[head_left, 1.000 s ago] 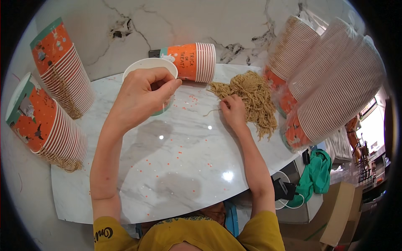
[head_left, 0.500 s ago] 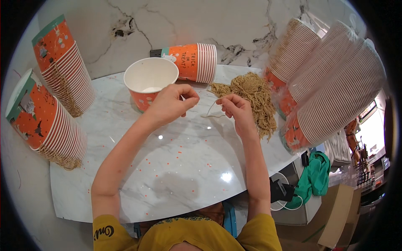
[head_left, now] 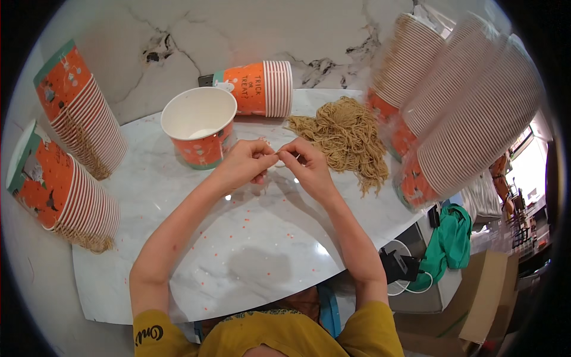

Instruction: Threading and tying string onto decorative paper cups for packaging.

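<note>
My left hand (head_left: 245, 162) and my right hand (head_left: 304, 163) meet over the middle of the white marble table (head_left: 250, 256), fingertips pinched together on a thin tan string (head_left: 278, 163) between them. An upright orange paper cup (head_left: 199, 128) with a white inside stands just left of my left hand. A heap of tan string (head_left: 348, 135) lies to the right of my right hand.
A short stack of orange cups (head_left: 262, 88) lies on its side behind the upright cup. Tall cup stacks with strings lean at the left (head_left: 77, 113), (head_left: 56, 190) and at the right (head_left: 458, 125). A green cloth (head_left: 449, 245) and cardboard boxes (head_left: 482, 297) sit beyond the table's right edge.
My left hand let go of the upright cup, left standing, and came down to meet my right hand. My right hand drew a string away from the heap toward the middle.
</note>
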Action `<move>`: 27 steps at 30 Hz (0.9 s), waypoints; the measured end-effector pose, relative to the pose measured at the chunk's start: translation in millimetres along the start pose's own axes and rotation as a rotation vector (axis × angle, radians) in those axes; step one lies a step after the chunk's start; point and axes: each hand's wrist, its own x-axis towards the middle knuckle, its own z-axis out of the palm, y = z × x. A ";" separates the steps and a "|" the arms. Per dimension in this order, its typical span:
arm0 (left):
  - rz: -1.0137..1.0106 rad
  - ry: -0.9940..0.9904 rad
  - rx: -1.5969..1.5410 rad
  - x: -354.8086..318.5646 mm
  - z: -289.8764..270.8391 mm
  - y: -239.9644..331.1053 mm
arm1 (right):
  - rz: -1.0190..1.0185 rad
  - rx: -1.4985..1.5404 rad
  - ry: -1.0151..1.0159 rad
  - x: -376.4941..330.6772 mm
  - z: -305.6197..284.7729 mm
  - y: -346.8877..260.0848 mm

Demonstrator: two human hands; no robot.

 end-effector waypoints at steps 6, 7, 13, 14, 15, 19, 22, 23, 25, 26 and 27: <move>0.125 0.127 0.110 -1.4 -9.5 6.4 | -0.085 -0.174 -0.011 2.2 -3.8 12.5; 0.149 0.179 0.148 -2.4 -12.7 6.0 | -0.092 -0.223 -0.013 4.7 -4.5 19.8; 0.215 0.236 0.229 -13.2 -30.6 24.7 | 0.007 -0.683 0.157 7.2 -50.0 66.1; 0.217 0.235 0.226 -16.3 -33.9 29.3 | 0.012 -0.794 0.190 7.8 -56.4 73.6; 0.249 0.243 0.224 -20.0 -37.7 33.9 | 0.011 -0.797 0.190 7.1 -62.1 81.0; 0.303 0.317 0.107 -57.9 -55.7 71.7 | 0.001 -0.868 0.246 9.3 -66.6 96.2; 0.372 0.358 0.083 -88.3 -66.0 90.5 | -0.063 -0.948 0.286 9.8 -72.8 107.2; 0.372 0.359 0.082 -96.8 -66.3 96.3 | -0.053 -0.947 0.303 10.2 -76.2 109.0; 0.369 0.322 0.176 -109.2 -67.2 104.4 | -0.079 -0.952 0.342 10.3 -82.7 108.3; 0.370 0.325 0.176 -110.0 -67.5 103.1 | -0.083 -0.951 0.341 10.3 -84.8 106.2; 0.402 0.243 0.182 -109.2 -67.1 100.8 | -0.021 -0.865 0.358 9.1 -88.0 103.5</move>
